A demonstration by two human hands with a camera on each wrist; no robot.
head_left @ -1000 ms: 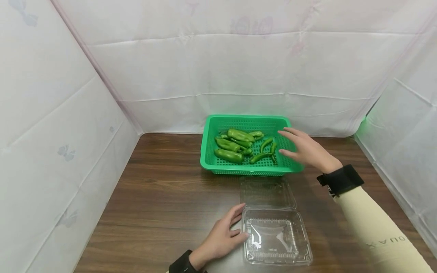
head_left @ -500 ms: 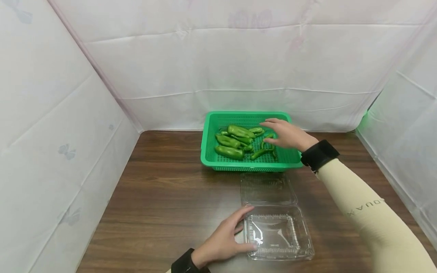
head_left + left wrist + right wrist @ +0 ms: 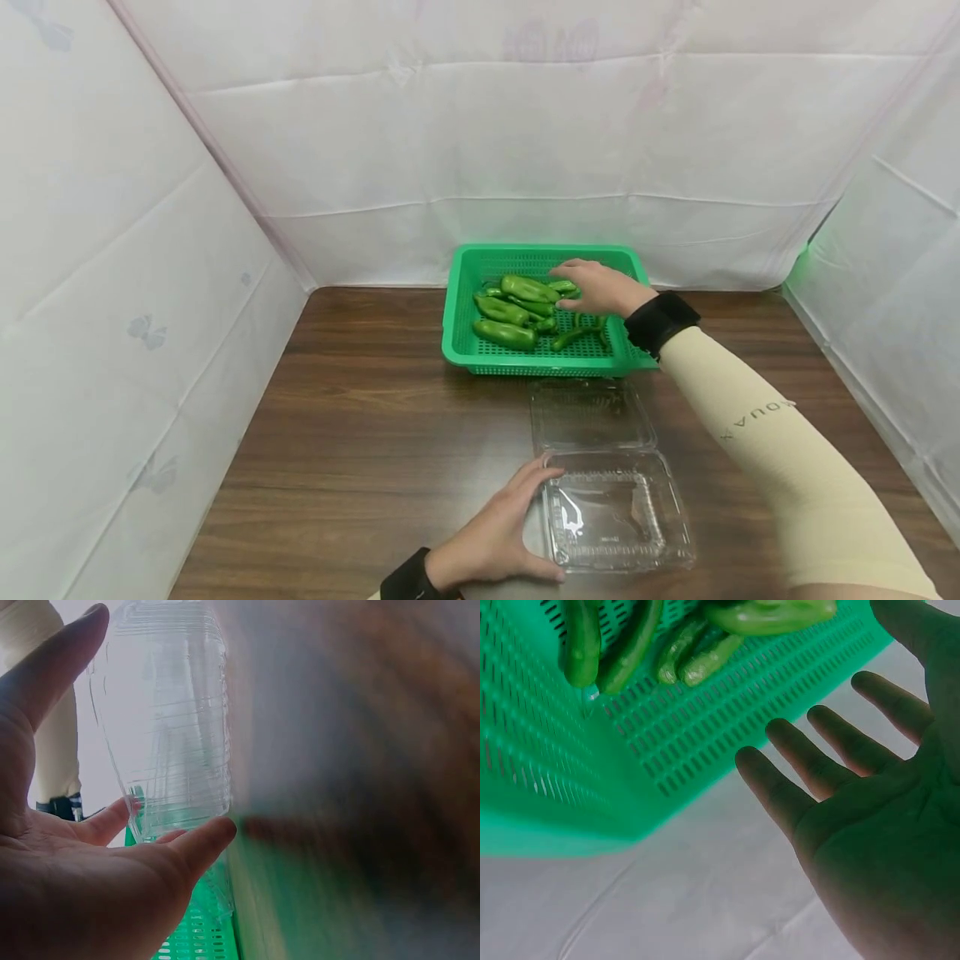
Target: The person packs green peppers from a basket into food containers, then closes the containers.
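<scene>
A green mesh basket (image 3: 453, 321) stands at the back of the brown table and holds several green peppers (image 3: 513, 312). My right hand (image 3: 581, 287) hovers over the peppers at the basket's right half, fingers straight and spread, holding nothing. In the right wrist view the open palm (image 3: 840, 787) faces the basket wall (image 3: 667, 735), with peppers (image 3: 765, 615) above it. A clear plastic clamshell container (image 3: 615, 512) lies open near me, its lid (image 3: 592, 414) flat towards the basket. My left hand (image 3: 510, 525) rests against the container's left edge, fingers (image 3: 202, 840) touching the clear plastic (image 3: 172, 727).
White sheeting (image 3: 480, 150) walls the table at the left, back and right. Bare wooden tabletop (image 3: 360, 417) stretches to the left of the basket and container. The container sits close to the table's near edge.
My right hand has moved left from the basket's right rim to over the peppers. My left hand has shifted slightly along the container's left edge.
</scene>
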